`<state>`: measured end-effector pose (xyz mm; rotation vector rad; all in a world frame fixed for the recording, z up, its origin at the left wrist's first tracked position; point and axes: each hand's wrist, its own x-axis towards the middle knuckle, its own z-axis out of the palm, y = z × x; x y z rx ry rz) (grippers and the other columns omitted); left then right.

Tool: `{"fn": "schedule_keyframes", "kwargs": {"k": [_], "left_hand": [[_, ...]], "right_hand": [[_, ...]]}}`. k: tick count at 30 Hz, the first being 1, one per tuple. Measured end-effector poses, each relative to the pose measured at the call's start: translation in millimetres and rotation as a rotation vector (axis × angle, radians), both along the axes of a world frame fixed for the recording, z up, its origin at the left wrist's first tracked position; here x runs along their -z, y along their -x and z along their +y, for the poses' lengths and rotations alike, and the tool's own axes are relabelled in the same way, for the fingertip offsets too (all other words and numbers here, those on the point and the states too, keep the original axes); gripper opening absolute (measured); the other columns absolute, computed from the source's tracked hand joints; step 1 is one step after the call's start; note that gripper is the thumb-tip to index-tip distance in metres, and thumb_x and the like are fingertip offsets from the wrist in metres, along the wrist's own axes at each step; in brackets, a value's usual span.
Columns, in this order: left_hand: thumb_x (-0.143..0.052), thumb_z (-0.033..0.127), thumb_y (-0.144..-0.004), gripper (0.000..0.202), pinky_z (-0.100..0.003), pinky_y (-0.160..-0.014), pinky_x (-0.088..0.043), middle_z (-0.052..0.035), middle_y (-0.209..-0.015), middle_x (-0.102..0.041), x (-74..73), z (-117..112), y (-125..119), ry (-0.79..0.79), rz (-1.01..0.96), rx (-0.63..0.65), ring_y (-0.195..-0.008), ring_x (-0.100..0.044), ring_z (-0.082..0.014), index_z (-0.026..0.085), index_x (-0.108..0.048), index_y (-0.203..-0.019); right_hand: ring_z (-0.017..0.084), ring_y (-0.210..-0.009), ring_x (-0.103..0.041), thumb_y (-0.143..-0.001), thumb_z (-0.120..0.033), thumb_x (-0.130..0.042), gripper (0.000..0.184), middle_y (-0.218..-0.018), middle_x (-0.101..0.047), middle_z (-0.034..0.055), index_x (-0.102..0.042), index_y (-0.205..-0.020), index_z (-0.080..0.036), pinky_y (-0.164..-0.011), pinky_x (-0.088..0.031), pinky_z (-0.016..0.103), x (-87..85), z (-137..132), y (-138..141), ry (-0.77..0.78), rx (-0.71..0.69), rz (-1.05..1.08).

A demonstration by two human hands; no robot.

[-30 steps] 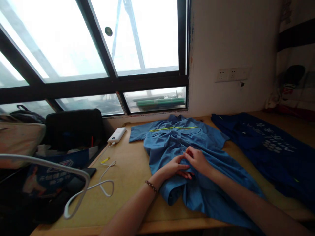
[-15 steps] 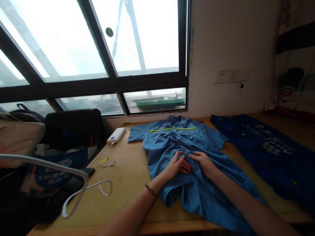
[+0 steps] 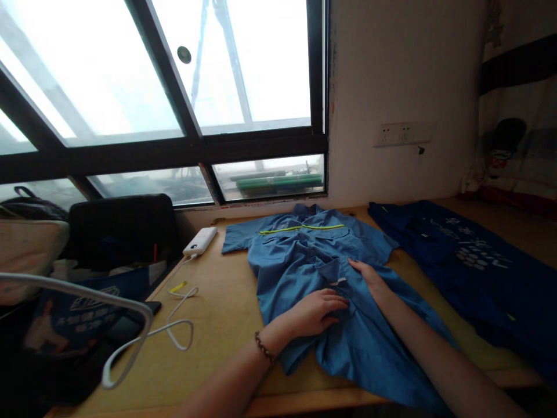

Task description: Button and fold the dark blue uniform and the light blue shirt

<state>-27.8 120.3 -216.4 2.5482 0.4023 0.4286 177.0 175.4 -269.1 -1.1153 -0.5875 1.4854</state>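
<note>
A light blue work shirt point(image 3: 304, 255) with a yellow-green stripe across the chest lies spread on the wooden table point(image 3: 226, 325), collar toward the window. My left hand point(image 3: 315, 310) rests on the shirt's lower front, fingers curled loosely against the cloth. A little farther up, my right hand point(image 3: 369, 278) lies flat on the fabric with its fingers stretched out, beside a turned-up flap of cloth near the shirt's middle. A beaded bracelet point(image 3: 264, 347) sits on my left wrist. Neither hand lifts the cloth.
A dark blue garment point(image 3: 470, 261) with white print lies on the table's right side. A white power bank point(image 3: 199, 241) with a looping white cable point(image 3: 180, 325) sits at the left. Bags point(image 3: 122, 229) stand off the table's left edge, below a large window.
My hands have come apart: the right slid up and right over the shirt, the left drew back toward me. The pinch at the shirt's middle one second ago has given way to flat hands.
</note>
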Motion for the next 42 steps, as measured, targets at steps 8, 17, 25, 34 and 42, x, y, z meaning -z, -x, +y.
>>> {"fn": "schedule_keyframes", "kwargs": {"k": [8,17,25,34,42], "left_hand": [[-0.057,0.023,-0.075,0.014,-0.024,-0.075,-0.042,-0.0032,-0.085,-0.06,14.4,6,0,0.122,0.02,-0.105,-0.081,-0.054,-0.0143,0.016,-0.059,-0.088],[-0.061,0.017,-0.069,0.019,-0.028,-0.074,-0.044,-0.0034,-0.084,-0.062,23.0,12,2,0.255,-0.068,-0.198,-0.08,-0.056,-0.0176,0.016,-0.061,-0.088],[-0.072,0.025,-0.058,0.021,-0.029,-0.075,-0.04,-0.0014,-0.078,-0.059,6.5,12,8,0.042,0.069,-0.126,-0.077,-0.052,-0.0173,0.018,-0.061,-0.075],[-0.069,0.024,-0.061,0.017,-0.02,-0.056,-0.037,0.0006,-0.069,-0.055,11.1,19,11,0.312,0.101,-0.104,-0.063,-0.048,-0.0105,0.015,-0.062,-0.072],[-0.057,0.026,-0.069,0.021,-0.018,-0.045,-0.036,0.001,-0.057,-0.056,11.9,22,10,1.118,-0.217,-0.338,-0.045,-0.048,-0.0076,0.016,-0.044,-0.082]], "right_hand": [[0.012,-0.055,-0.057,-0.057,-0.029,-0.072,0.026,-0.065,-0.062,-0.0024,-0.059,-0.075,-0.018,-0.055,-0.044,0.024,-40.9,-30,23,-0.283,-0.077,-0.086],[0.011,-0.063,-0.055,-0.058,-0.027,-0.072,0.022,-0.067,-0.059,-0.0028,-0.058,-0.071,-0.015,-0.061,-0.041,0.022,-49.7,-58,48,-0.468,-0.558,-0.304],[0.008,-0.044,-0.049,-0.054,-0.031,-0.074,0.027,-0.054,-0.057,-0.0038,-0.053,-0.062,-0.016,-0.044,-0.037,0.019,-43.9,-43,39,-0.239,-0.234,-0.053],[0.009,-0.048,-0.052,-0.053,-0.027,-0.074,0.026,-0.058,-0.059,-0.0023,-0.052,-0.062,-0.016,-0.048,-0.039,0.021,-40.6,-38,36,-0.22,-0.106,-0.009],[0.01,-0.052,-0.046,-0.07,-0.025,-0.06,0.01,-0.056,-0.052,-0.0038,-0.054,-0.068,-0.018,-0.049,-0.032,0.021,-49.4,-60,48,-0.646,-0.308,-0.725]]}}
